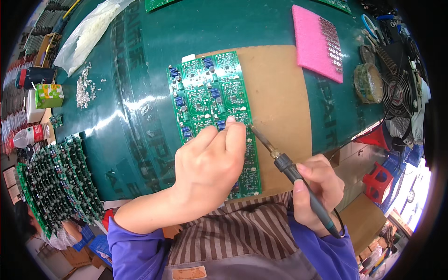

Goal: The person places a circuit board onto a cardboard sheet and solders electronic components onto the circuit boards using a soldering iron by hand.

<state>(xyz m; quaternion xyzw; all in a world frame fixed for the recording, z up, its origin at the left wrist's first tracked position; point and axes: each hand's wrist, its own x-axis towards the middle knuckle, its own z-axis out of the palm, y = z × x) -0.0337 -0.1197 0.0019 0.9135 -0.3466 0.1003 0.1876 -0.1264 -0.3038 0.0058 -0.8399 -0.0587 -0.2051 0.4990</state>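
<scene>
A green circuit board panel (pixel 235 88) with blue and green components lies on a brown cardboard sheet (pixel 280 102) in front of me. My left hand (pixel 212 156) is over the board's middle, thumb and fingers pinched together near its right part; whatever they hold is hidden. My right hand (pixel 322 186) grips a soldering iron (pixel 298 179) by its dark handle. The iron's metal tip points up and left to the board's right edge, close to my left fingertips; whether it touches the board I cannot tell.
Small white pieces (pixel 85 88) lie left, below a clear plastic bag (pixel 91 35). A pink foam block (pixel 315 44) with rows of metal parts is at the far right, near a tape roll (pixel 367 83) and a black fan (pixel 397 93). Stacked circuit boards (pixel 60 182) stand at left.
</scene>
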